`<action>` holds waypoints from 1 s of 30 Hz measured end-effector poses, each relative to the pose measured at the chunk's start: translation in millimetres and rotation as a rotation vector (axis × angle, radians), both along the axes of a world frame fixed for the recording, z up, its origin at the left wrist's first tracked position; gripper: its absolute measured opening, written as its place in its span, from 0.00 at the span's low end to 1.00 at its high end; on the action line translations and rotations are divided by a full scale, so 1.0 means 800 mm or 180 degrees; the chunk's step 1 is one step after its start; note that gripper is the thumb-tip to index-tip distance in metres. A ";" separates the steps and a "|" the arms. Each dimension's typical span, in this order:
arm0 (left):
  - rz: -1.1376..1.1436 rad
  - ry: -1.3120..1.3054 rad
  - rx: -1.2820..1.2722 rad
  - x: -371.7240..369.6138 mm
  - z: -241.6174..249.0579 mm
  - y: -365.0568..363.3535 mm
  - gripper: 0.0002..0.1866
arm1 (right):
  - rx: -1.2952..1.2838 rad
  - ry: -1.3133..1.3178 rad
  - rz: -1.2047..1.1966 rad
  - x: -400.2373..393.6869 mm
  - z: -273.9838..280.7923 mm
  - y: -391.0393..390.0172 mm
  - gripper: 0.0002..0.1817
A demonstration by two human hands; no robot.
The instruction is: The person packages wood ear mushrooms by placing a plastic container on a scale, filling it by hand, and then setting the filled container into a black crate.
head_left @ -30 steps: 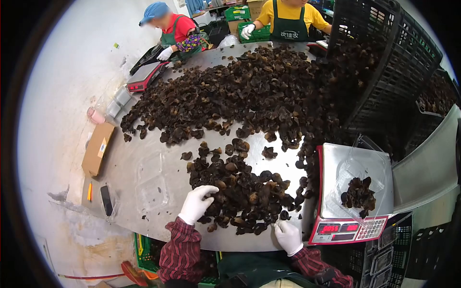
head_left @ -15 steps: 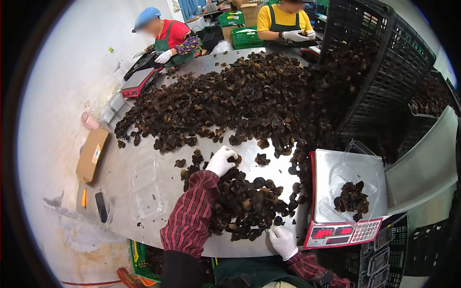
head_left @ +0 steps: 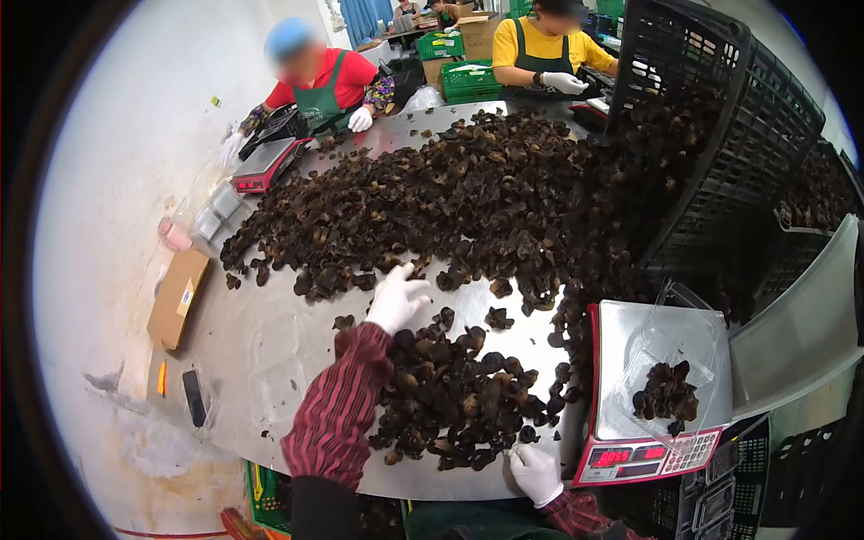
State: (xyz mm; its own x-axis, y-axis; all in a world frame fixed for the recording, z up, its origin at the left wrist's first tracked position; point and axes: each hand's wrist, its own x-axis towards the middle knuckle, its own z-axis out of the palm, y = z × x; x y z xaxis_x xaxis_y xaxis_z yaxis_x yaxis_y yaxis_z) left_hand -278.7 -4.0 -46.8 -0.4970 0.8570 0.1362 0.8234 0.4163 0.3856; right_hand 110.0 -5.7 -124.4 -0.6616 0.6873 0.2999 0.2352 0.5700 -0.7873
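My left hand (head_left: 398, 301), in a white glove, has its fingers spread over the metal table, between the large heap of dark wood-ear-like pieces (head_left: 450, 189) and the smaller pile (head_left: 463, 391). Nothing shows in it. At the lower right edge of the small pile is my right hand (head_left: 537, 474), also gloved, with fingers curled together; what they hold, if anything, is too small to make out. A clear plastic box on the red scale (head_left: 661, 382) to the right holds a clump of dark pieces (head_left: 666, 393).
Two co-workers (head_left: 328, 85) (head_left: 553, 54) stand across the table (head_left: 261, 387). A black crate (head_left: 738, 153) is tipped at the right beside a pale chute (head_left: 796, 333). Cardboard (head_left: 178, 301), a dark phone-like object (head_left: 193, 398) and another scale (head_left: 270, 166) lie left.
My left hand has moved slightly left and its fingers have opened, away from a dark piece. The view has shifted a little. The co-workers' hands have moved.
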 end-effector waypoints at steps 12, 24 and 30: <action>0.0299 -0.0185 0.0650 -0.009 -0.041 0.021 0.07 | -0.0049 -0.0035 0.0026 0.000 0.011 0.001 0.04; 0.1586 -0.0988 -0.1055 0.119 0.036 -0.428 0.14 | 0.0091 0.0086 0.0126 0.001 0.000 0.002 0.04; 0.1323 0.0000 -0.0559 0.167 0.015 -0.394 0.20 | 0.0144 0.0152 0.0119 0.001 -0.002 0.000 0.05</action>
